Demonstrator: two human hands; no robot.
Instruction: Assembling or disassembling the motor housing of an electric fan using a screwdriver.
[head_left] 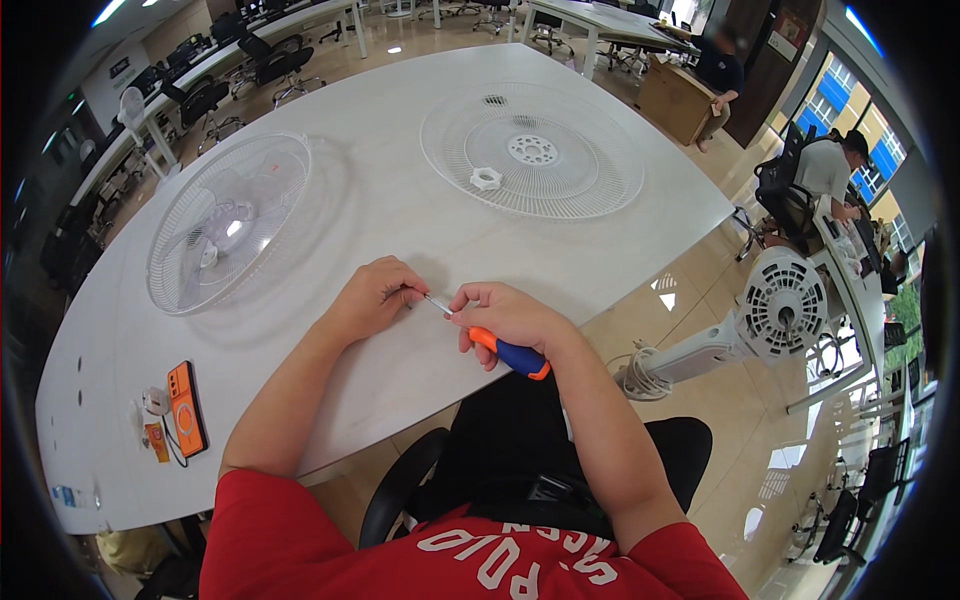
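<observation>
A screwdriver with a blue and orange handle point(522, 360) lies in my right hand point(515, 312), whose fingers close round its shaft end, the handle sticking out below the palm. Its thin metal shaft points left toward my left hand point(372, 297). The thumb and fingers of my left hand are pinched together at the screwdriver's tip; whatever they hold is too small to make out. Both hands are just above the white table, near its front edge.
Beyond my hands lie a flat fan guard point(610, 165) with a white plastic nut point(486, 179) on it, and a fan cage point(165, 270) with clear blades. An orange phone point(187, 410) is at left. A fan stand with motor housing point(785, 300) stands right. Two people are farther off.
</observation>
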